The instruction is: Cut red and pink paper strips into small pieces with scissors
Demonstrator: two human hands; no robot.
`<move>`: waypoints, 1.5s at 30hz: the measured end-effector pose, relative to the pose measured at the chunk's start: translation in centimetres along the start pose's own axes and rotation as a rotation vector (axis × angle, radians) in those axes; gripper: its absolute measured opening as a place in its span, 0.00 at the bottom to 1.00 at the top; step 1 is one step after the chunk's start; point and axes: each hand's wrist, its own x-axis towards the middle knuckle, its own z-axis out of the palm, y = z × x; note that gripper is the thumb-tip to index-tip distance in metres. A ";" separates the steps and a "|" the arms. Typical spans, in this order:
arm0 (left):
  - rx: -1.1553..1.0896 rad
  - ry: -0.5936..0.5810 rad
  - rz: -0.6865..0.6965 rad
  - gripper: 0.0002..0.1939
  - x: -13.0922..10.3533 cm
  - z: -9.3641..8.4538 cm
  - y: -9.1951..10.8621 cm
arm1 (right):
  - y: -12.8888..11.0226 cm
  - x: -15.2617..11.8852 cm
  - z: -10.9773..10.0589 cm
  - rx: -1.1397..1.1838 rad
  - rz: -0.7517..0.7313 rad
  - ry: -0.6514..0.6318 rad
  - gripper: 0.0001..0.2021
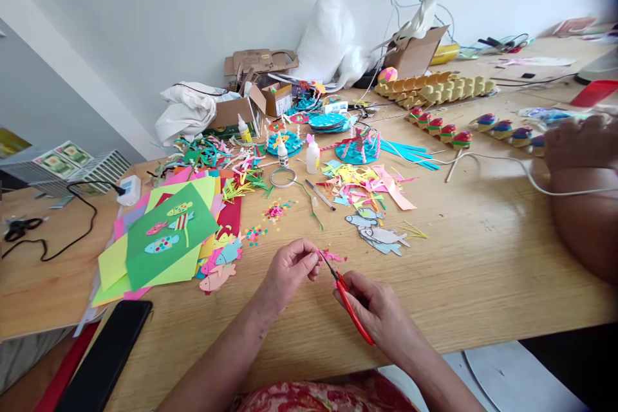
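My right hand point(379, 309) is closed round the handles of red-handled scissors point(355, 312), whose dark blades point up and left toward my left hand point(295, 267). The fingertips of my left hand are pinched together at the blade tips; what they hold is too small to make out. Pink paper snippets point(333, 257) lie on the table just beyond the blades. Grey and blue fish cut-outs point(383, 236) rest farther back on the right. On the left, small decorated fish lie on a green sheet point(140, 244).
A black phone point(109, 354) lies at the front left. Glue bottles point(313, 156), a pen point(320, 196), a ring point(282, 177) and paper scraps point(355, 181) stand or lie farther back. Another person's arm point(582, 206) rests at the right, near painted egg-carton pieces point(434, 127) and a white cable point(526, 174).
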 end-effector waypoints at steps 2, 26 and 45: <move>0.005 -0.009 -0.008 0.09 0.0 0.0 0.1 | -0.1 0.0 0.0 0.007 0.004 -0.005 0.14; 0.385 0.000 -0.014 0.09 0.4 -3.3 0.3 | 1.0 0.3 -1.0 -0.021 0.035 -0.095 0.15; 1.562 0.129 -0.023 0.11 1.7 -13.6 -0.4 | 2.2 0.9 -0.4 0.087 0.089 -0.123 0.16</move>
